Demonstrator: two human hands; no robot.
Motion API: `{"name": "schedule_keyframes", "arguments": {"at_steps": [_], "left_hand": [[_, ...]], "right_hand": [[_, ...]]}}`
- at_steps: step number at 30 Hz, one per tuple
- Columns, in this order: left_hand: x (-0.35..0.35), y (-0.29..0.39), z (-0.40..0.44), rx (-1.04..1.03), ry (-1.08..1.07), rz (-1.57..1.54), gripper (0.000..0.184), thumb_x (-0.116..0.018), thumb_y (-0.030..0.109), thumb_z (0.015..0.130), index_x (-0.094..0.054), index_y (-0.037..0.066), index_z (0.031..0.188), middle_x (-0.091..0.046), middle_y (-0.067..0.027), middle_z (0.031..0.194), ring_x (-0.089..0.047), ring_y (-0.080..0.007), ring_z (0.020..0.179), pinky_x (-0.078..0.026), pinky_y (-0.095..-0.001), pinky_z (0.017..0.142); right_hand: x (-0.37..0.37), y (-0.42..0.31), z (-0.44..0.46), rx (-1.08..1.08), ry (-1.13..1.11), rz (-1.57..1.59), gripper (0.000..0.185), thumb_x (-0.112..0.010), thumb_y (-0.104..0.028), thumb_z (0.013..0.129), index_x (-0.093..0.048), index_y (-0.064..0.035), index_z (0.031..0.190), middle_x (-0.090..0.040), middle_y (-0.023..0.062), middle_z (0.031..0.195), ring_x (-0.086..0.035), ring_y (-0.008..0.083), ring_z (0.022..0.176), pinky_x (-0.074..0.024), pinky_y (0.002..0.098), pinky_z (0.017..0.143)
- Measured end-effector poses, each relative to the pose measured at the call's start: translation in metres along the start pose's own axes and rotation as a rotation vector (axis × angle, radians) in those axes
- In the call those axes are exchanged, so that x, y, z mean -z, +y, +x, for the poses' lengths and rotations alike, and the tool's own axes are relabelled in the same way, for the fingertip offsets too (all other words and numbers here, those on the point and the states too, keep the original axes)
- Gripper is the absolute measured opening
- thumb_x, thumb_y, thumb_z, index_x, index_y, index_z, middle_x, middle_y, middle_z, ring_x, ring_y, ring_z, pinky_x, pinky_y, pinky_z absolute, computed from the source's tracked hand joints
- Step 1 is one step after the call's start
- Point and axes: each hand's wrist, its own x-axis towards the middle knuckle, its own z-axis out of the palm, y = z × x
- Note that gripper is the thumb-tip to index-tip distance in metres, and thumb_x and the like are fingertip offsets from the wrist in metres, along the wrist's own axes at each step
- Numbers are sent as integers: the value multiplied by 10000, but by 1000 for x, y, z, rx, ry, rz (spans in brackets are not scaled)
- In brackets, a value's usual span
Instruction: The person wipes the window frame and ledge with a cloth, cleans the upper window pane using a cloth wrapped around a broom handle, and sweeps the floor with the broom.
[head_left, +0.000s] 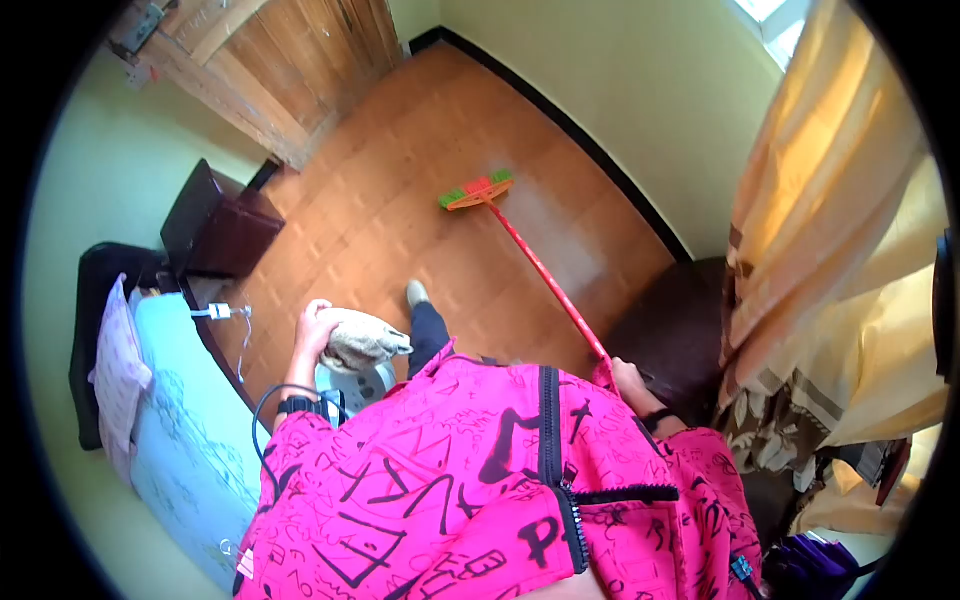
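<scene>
My right hand [630, 385] is closed around the upper end of a broom [545, 272] with a red handle. The handle slants away across the floor to an orange head with green and red bristles, which rests on the tiles. At my left side, my left hand [314, 332] grips a bunched greyish-white cloth [362, 338]. Just below the cloth, a pale bucket [382, 378] shows in part; the pink jacket hides the rest of it.
Brown floor [380, 200] stretches ahead to a wooden door [290, 70]. A bed with a light blue sheet [190, 390] and a dark brown box-shaped stool [225, 222] stand left. On the right are a dark brown rounded seat [670, 320] and yellow curtains [820, 220].
</scene>
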Motion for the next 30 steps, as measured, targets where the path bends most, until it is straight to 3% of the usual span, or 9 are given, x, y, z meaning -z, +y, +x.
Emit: {"name": "schedule_keyframes", "arguments": {"at_steps": [7, 8, 10, 12, 15, 17, 19, 23, 30], "left_hand": [[119, 16, 140, 27, 124, -183, 244, -632, 136, 636, -601, 33, 855, -605, -63, 798, -561, -147, 755, -446, -277, 704], [135, 21, 165, -31, 169, -184, 226, -645, 156, 667, -601, 35, 852, -603, -57, 792, -552, -138, 747, -443, -275, 697], [167, 30, 219, -120, 248, -180, 227, -666, 231, 747, -600, 39, 847, -599, -40, 782, -531, -117, 734, -434, -273, 688], [201, 69, 257, -139, 357, -35, 266, -661, 284, 769, -601, 39, 853, -601, -36, 792, -537, -126, 748, -433, -279, 715], [249, 88, 325, -179, 452, -142, 342, -658, 331, 781, -600, 21, 914, -603, -47, 860, -538, -135, 812, -432, -284, 759], [283, 101, 368, -171, 548, -112, 440, -650, 340, 783, -582, -11, 1039, -607, -104, 995, -550, -177, 909, -418, -296, 828], [318, 112, 404, -148, 623, -50, 554, -638, 354, 778, -510, -34, 1153, -548, -174, 1138, -516, -240, 1042, -383, -314, 894], [366, 141, 457, -126, 717, -6, 639, -636, 379, 765, -454, -46, 1207, -496, -196, 1206, -481, -267, 1100, -353, -325, 932], [432, 172, 577, -65, 790, 20, 742, -645, 431, 740, -393, -25, 1269, -425, -212, 1281, -404, -305, 1191, -313, -351, 982]], "right_hand": [[97, -167, 54, -128, 69, 154, 483, -426, -435, 872, -579, 23, 857, -591, 282, 815, -585, 405, 829, -452, 487, 712], [87, -173, 99, -45, 140, 121, 517, -380, -432, 896, -570, 30, 764, -594, 204, 634, -616, 349, 633, -485, 440, 599], [104, -225, 160, -71, 158, 114, 560, -329, -465, 899, -582, 15, 761, -589, 172, 602, -615, 322, 586, -485, 422, 572], [131, -276, 196, -209, 84, 238, 564, -360, -474, 875, -617, 25, 820, -620, 206, 720, -622, 355, 740, -478, 414, 689], [148, -336, 227, -353, 20, 406, 541, -385, -462, 871, -609, 30, 859, -630, 192, 719, -633, 325, 715, -496, 397, 644], [111, -333, 253, -227, 56, 135, 550, -410, -473, 854, -603, 41, 883, -628, 204, 742, -631, 328, 731, -497, 398, 654], [100, -322, 237, -241, -90, 231, 568, -425, -504, 833, -607, 30, 899, -620, 228, 767, -619, 342, 796, -485, 419, 687], [130, -300, 181, 58, -22, 35, 503, -417, -467, 869, -603, -1, 850, -618, 212, 749, -617, 350, 743, -475, 430, 673], [236, -452, 314, -40, 139, 98, 467, -451, -429, 856, -587, 18, 864, -607, 251, 793, -599, 391, 778, -469, 458, 710]]}}
